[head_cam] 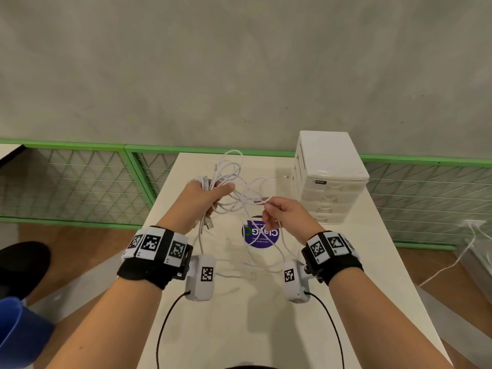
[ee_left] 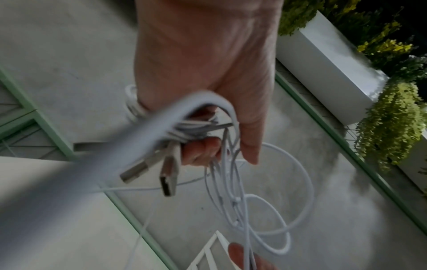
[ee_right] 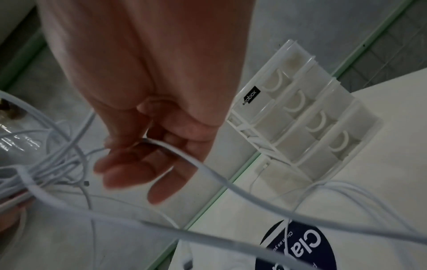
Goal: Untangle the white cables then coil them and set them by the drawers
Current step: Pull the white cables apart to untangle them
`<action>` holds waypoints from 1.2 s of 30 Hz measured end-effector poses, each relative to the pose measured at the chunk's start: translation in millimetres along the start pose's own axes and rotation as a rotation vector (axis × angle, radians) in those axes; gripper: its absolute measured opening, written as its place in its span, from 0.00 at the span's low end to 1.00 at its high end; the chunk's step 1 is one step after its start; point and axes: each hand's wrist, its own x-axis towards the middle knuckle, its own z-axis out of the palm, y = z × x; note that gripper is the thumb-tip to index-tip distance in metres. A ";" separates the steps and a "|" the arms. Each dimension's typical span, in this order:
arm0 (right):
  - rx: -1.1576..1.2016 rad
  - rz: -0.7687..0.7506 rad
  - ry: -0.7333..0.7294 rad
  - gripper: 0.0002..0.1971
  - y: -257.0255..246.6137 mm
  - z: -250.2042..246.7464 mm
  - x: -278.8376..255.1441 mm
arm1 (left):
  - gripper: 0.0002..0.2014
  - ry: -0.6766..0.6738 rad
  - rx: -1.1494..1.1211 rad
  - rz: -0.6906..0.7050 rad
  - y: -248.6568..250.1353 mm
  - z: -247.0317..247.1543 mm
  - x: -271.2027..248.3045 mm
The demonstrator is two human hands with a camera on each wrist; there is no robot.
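Note:
A tangle of thin white cables (head_cam: 231, 179) hangs above the white table (head_cam: 229, 315). My left hand (head_cam: 205, 194) grips a bunch of its strands, with loops rising above the fist. In the left wrist view two silver USB plugs (ee_left: 159, 171) stick out below the curled fingers (ee_left: 203, 151) of my left hand (ee_left: 217, 140), and loops of the white cables (ee_left: 265, 210) hang beneath. My right hand (head_cam: 277, 211) pinches one white cable strand (ee_right: 184, 155) between thumb and fingers (ee_right: 136, 169), just right of the tangle. More strands trail down to the table. The white drawer unit (head_cam: 330, 177) stands at the table's far right.
A round purple sticker (head_cam: 259, 234) lies on the table under the hands. A green-framed mesh fence (head_cam: 80, 182) runs behind the table below a grey wall. A blue object (head_cam: 18, 334) sits at the lower left, and a white cord (head_cam: 452, 265) crosses the floor at right.

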 end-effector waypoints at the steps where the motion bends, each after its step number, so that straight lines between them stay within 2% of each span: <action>1: -0.006 -0.020 0.028 0.12 -0.5 0.3 0.6 | 0.19 -0.020 0.011 0.002 0.9 -1.2 -1.5; 6: -0.028 -0.091 0.207 0.10 -0.8 -6.6 5.1 | 0.16 -0.184 -0.068 0.035 4.4 -2.3 -8.6; 9: -0.095 -0.106 0.219 0.11 3.0 -7.7 4.0 | 0.08 -0.269 -0.370 -0.061 7.4 0.9 -9.2; 11: -0.114 -0.105 0.230 0.10 3.0 -6.9 2.3 | 0.08 -0.302 -0.570 -0.111 9.2 0.9 -10.1; 12: -0.115 -0.108 0.231 0.10 2.1 -6.3 1.9 | 0.09 -0.301 -0.594 -0.117 9.1 0.2 -9.8; 14: -0.124 -0.114 0.219 0.09 0.2 -5.3 2.4 | 0.10 -0.300 -0.554 -0.105 9.9 0.7 -9.5; 16: -0.151 -0.106 0.193 0.08 -2.7 -4.3 2.5 | 0.16 -0.286 -0.506 -0.108 10.1 2.0 -8.8; 21: -0.148 -0.041 0.055 0.10 1.6 3.0 2.4 | 0.22 -0.250 -0.499 -0.058 4.7 -0.2 -4.9; 24: -0.103 -0.049 0.072 0.12 2.3 12.8 2.0 | 0.19 -0.256 -0.436 -0.019 2.1 0.6 -3.5; 28: -0.120 -0.070 0.066 0.05 -1.7 25.5 2.8 | 0.09 -0.251 -0.299 0.084 1.7 5.3 -6.8; 33: -0.048 -0.093 0.177 0.07 -3.1 29.8 -0.3 | 0.10 -0.118 -0.262 0.176 3.2 7.6 -4.6; 36: -0.030 -0.187 0.128 0.06 -13.8 35.5 -7.5 | 0.08 -0.091 -0.243 0.205 5.1 13.4 -4.8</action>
